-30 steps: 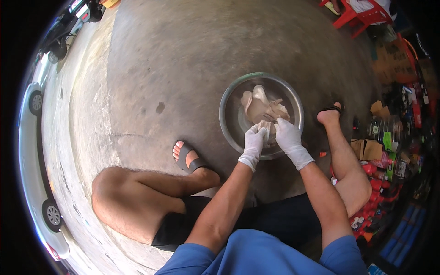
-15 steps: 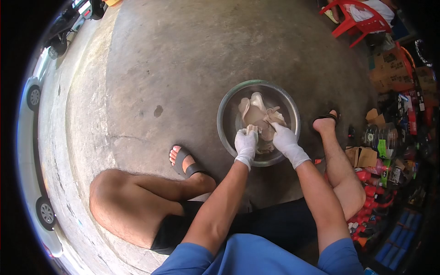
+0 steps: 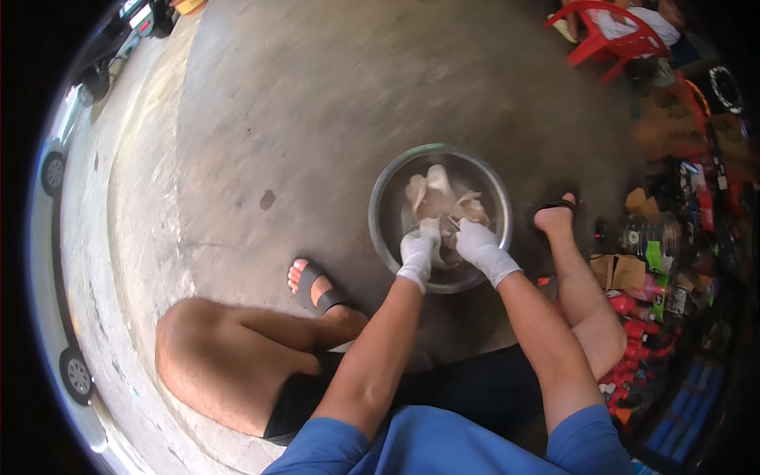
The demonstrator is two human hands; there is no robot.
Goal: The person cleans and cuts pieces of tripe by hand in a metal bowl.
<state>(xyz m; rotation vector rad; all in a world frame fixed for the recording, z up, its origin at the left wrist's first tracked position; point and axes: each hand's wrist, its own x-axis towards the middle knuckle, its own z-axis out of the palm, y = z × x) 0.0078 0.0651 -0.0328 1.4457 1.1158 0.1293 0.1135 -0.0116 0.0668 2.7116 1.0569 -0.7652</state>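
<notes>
A round metal basin (image 3: 378, 207) stands on the floor in front of me, with cloudy water and pale, soft, fleshy pieces (image 3: 437, 184) in it. My left hand (image 3: 416, 252), in a white glove, is closed on a pale piece (image 3: 430, 226) over the near left part of the basin. Closed beside it is my white-gloved right hand (image 3: 480, 244), gripping a thin, short tool (image 3: 453, 222) whose tip points left toward that piece. Its exact kind is too small to tell. Another pale piece with a browner edge (image 3: 473, 207) lies just beyond my right hand.
My sandalled feet (image 3: 314, 283) flank the basin on the concrete floor (image 3: 317, 103). At the right lie red bottles (image 3: 637, 328), opened cardboard (image 3: 625, 271) and a clear plastic container (image 3: 653, 235). A red chair (image 3: 613, 36) with a person stands far right; a car (image 3: 59, 277) is at the left.
My right hand has drawn left and down, closer to my left hand, and the thin tool now shows at its fingertips. The whole view has shifted slightly.
</notes>
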